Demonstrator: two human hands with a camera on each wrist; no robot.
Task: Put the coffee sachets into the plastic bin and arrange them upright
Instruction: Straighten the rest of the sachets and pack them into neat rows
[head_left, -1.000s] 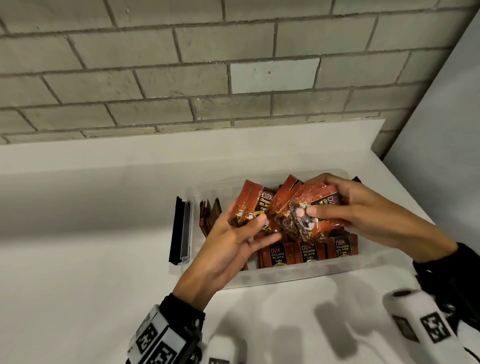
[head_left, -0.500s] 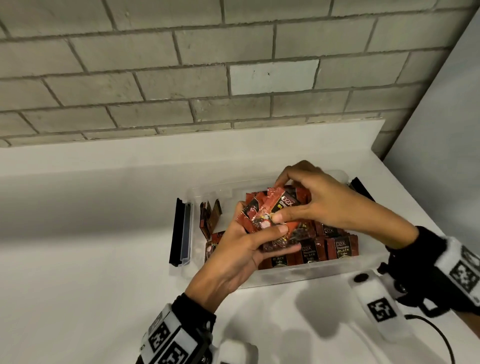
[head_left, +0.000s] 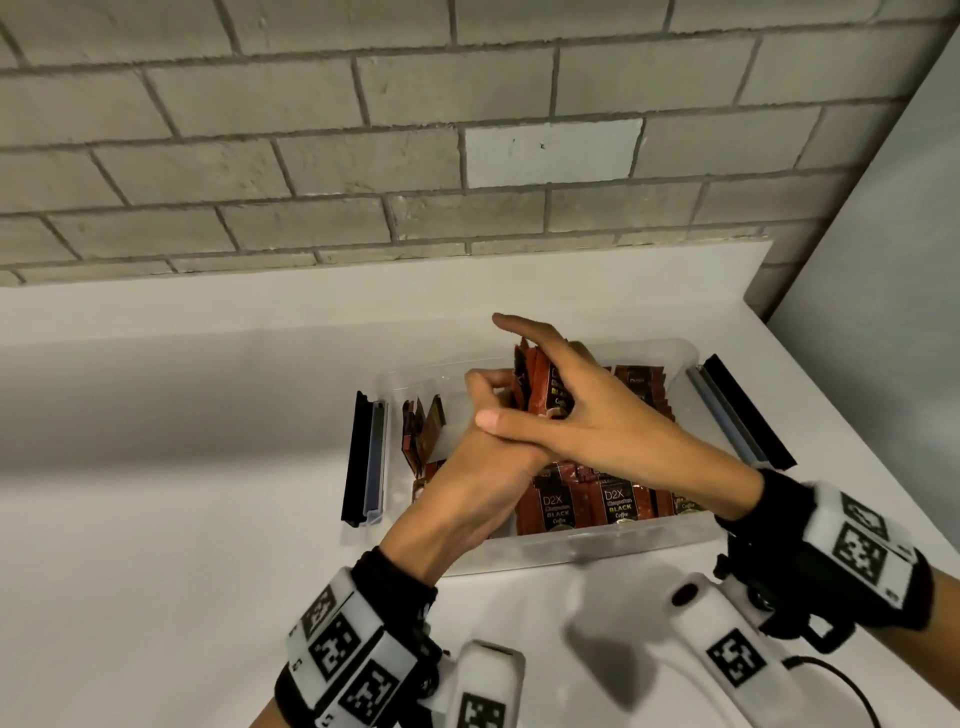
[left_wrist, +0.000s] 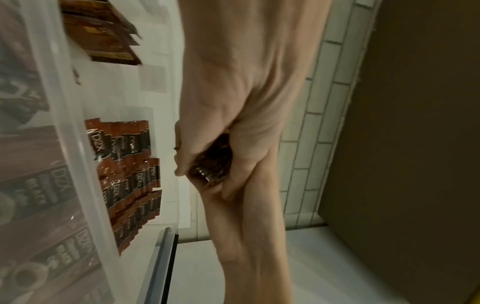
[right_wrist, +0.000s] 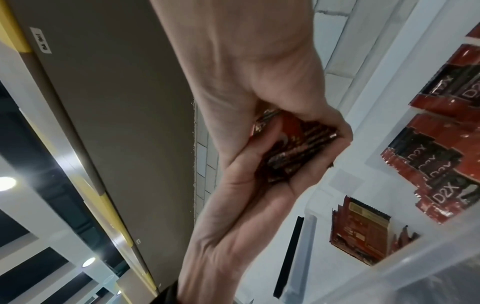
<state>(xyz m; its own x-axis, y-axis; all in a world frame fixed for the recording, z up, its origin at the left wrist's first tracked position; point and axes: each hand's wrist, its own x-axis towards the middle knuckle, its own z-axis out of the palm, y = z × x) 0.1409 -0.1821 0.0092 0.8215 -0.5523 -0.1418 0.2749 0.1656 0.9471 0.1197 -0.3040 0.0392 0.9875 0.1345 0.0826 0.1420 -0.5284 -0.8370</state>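
Since half a second ago we are squaring the loose fan of sachets into one tight stack (head_left: 540, 387) and standing it on edge over the bin (head_left: 582, 548), and our right hand (head_left: 597, 421) is now crossing over the left hand (head_left: 467, 483). Nearest us, along the bin's front wall, a front row (head_left: 592, 506) of sachets is already standing upright with labels facing us, so we are judging that part done. Just beyond it, we are clamping the stack between both hands: the left fingers and thumb are curling round its left side, the right thumb and fingers are pinching its right side, and the right index finger is pointing free toward the wall. At the bin's left end a few sachets (head_left: 423, 431) are leaning upright, apart from the rest, and behind our right hand a back row (head_left: 641, 387) is also standing. Farther out, two black clips (head_left: 363, 457) are lying on the counter (head_left: 182, 519), one at each end of the bin. We are seeing no sachets outside the bin, so what is left seems to be seating this stack and straightening the leaning few.
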